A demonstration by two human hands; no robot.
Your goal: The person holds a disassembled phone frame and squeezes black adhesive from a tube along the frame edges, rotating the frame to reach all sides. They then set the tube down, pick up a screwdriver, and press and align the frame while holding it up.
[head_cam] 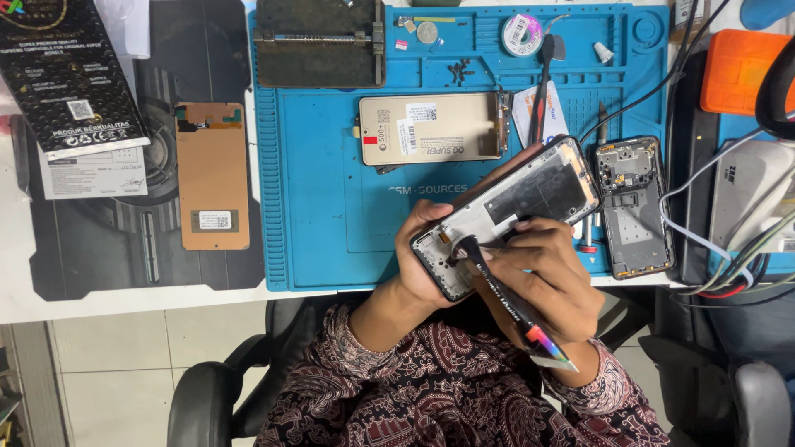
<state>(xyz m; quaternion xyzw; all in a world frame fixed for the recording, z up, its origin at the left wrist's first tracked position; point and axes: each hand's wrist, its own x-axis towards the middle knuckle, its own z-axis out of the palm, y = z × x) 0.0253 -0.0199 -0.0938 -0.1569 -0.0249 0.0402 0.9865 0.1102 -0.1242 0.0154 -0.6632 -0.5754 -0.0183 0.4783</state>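
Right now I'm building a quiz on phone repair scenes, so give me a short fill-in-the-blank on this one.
1. The left hand holds an opened phone frame above the ____ work mat.
2. The right hand holds a pair of ____.
3. The copper-coloured screen panel lies to the mat's ____.

Missing: blue; tweezers; left

White desk point(25, 306) under blue repair mat point(331, 240), dark mat point(91, 257), perhaps cables point(745, 248).

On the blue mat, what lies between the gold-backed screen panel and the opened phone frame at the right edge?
In the head view, a white card with a black-handled tool lying across it sits between the gold-backed screen panel and the opened phone frame.
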